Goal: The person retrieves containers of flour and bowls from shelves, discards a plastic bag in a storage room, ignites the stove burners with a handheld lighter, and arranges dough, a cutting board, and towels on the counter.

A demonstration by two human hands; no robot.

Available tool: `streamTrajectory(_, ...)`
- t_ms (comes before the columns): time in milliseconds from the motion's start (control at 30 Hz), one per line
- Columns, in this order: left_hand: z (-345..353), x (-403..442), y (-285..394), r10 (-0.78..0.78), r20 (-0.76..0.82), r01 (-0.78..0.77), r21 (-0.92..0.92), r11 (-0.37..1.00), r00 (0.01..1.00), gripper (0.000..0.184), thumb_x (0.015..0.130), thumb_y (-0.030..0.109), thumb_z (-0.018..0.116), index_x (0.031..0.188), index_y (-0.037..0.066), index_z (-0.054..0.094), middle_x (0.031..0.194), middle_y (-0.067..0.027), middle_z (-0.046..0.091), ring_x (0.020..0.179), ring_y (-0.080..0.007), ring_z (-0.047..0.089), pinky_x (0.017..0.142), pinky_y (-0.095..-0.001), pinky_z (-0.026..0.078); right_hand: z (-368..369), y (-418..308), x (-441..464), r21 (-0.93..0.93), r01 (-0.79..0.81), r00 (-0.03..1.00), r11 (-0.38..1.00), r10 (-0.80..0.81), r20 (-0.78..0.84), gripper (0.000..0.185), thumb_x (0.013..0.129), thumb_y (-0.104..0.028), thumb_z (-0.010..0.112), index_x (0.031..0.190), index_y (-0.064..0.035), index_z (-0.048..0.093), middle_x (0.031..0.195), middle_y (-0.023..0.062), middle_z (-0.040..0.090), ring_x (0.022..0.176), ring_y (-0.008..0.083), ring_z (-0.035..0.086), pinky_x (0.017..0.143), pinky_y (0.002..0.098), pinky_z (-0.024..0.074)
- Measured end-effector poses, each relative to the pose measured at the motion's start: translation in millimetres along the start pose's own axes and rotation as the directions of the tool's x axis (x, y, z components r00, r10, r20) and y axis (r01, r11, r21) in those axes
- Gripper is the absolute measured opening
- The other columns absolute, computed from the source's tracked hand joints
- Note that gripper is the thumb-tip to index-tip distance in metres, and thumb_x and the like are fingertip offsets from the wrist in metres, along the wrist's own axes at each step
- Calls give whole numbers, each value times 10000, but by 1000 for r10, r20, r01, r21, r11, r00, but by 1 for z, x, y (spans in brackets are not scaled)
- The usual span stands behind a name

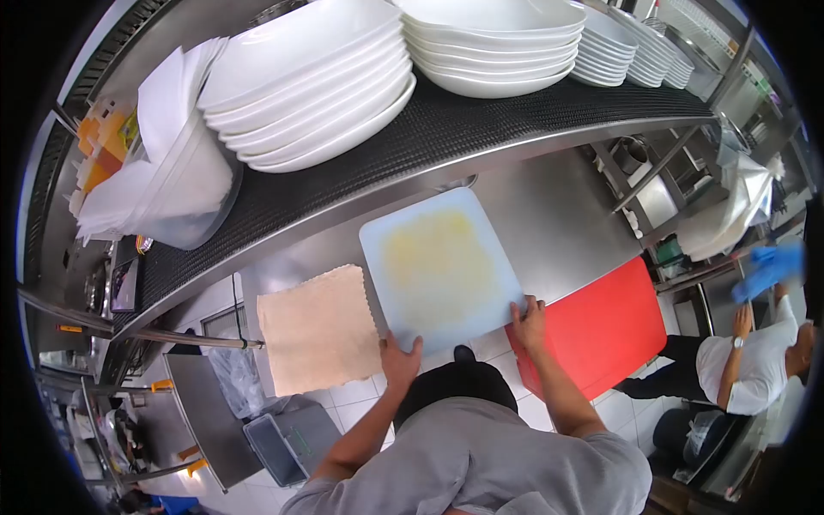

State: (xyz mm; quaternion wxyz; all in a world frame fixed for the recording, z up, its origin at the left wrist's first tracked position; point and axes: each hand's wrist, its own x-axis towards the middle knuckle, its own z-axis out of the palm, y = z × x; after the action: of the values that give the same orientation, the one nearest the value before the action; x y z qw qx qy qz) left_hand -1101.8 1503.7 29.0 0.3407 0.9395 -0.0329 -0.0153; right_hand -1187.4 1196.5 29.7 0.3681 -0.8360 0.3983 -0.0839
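Observation:
A pale blue-white cutting board [442,266] with a yellowish stain lies tilted between my hands, over the steel counter. At its lower left corner is my left hand [401,360], closed on the edge with the thumb up. My right hand [530,322] grips the lower right edge, fingers wrapped round it. Left of the board a beige cloth [316,330] is spread flat at the counter's edge. A red board [601,326] lies to the right, close to my right hand.
Stacked white dishes [313,94] and a plastic tub [193,193] with white paper stand on the black-matted shelf [429,137] above. A grey bin [296,446] is low on the left. Another person [747,360] in a white shirt stands at the right, near a black bin [687,433].

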Motion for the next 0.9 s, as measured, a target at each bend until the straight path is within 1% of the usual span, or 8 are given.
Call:
streamTrajectory(133, -13, -39, 30, -174, 131, 193, -147, 970, 976, 621, 866, 404, 699, 1189, -104, 543, 1075, -240, 615, 997, -375, 623, 862, -445, 517, -23, 36, 12, -42, 208, 978, 977, -209, -7, 459, 955, -323, 618, 1289, -28, 508, 1078, 243, 543, 914, 350, 577, 802, 419, 498)
streamTrajectory(200, -10, -48, 22, -264, 279, 345, -297, 891, 923, 544, 899, 382, 678, 1146, -88, 560, 1032, -195, 630, 961, -320, 640, 833, -415, 535, -45, 12, -10, 369, -26, 996, 929, -10, 93, 454, 964, -313, 625, 1294, -56, 448, 1072, 193, 550, 952, 307, 588, 786, 404, 506)
streamTrajectory(267, -3, -58, 14, -491, 550, 714, -654, 250, 676, 376, 948, 328, 639, 1051, -28, 579, 946, -113, 635, 880, -225, 647, 793, -357, 550, 19, 72, -39, 749, -296, 955, 593, 186, 230, 473, 964, -333, 640, 1280, -106, 370, 1101, 143, 541, 999, 284, 587, 796, 428, 521)
streamTrajectory(400, 8, -65, 15, -448, 590, 734, -612, 296, 672, 316, 951, 317, 639, 1024, 14, 587, 932, -93, 636, 840, -224, 660, 789, -370, 556, 46, 5, -96, 604, -795, 606, -53, -56, 794, 576, 964, -468, 606, 1368, -147, 352, 1308, 103, 511, 1055, 286, 613, 800, 474, 570)
streamTrajectory(567, -24, -50, 46, -129, 864, 868, -463, 177, 487, 517, 975, 513, 536, 1229, 64, 575, 1040, -88, 654, 910, -236, 659, 827, -401, 542, -14, -36, -87, 797, -477, 876, 371, 122, 467, 501, 982, -406, 603, 1358, -109, 457, 1273, 107, 570, 1123, 293, 603, 851, 505, 562)
streamTrajectory(667, -29, 15, 73, -87, 622, 625, -780, 22, 778, 650, 979, 591, 465, 1357, 65, 516, 1273, -87, 623, 1190, -264, 576, 1015, -486, 437, -75, -62, -72, 852, -456, 889, 256, 84, 450, 589, 1002, -308, 579, 1450, 9, 363, 1375, 135, 530, 1290, 282, 500, 1075, 472, 425)
streamTrajectory(733, -27, 63, 64, 24, 557, 538, -788, -298, 830, 570, 970, 483, 560, 1327, 39, 523, 1247, -95, 633, 1191, -263, 585, 1031, -443, 439, -100, -59, -66, 825, -483, 870, 292, 54, 490, 571, 1004, -304, 578, 1432, 21, 386, 1381, 137, 526, 1288, 277, 501, 1067, 468, 433)
streamTrajectory(900, 10, 96, 38, -14, 511, 502, -848, -169, 859, 425, 892, 169, 686, 1263, 9, 553, 1201, -104, 648, 1151, -249, 607, 1023, -395, 458, -77, -61, -79, 848, -414, 910, 332, 133, 392, 498, 986, -273, 618, 1335, 54, 478, 1318, 166, 557, 1210, 277, 555, 1001, 446, 481)
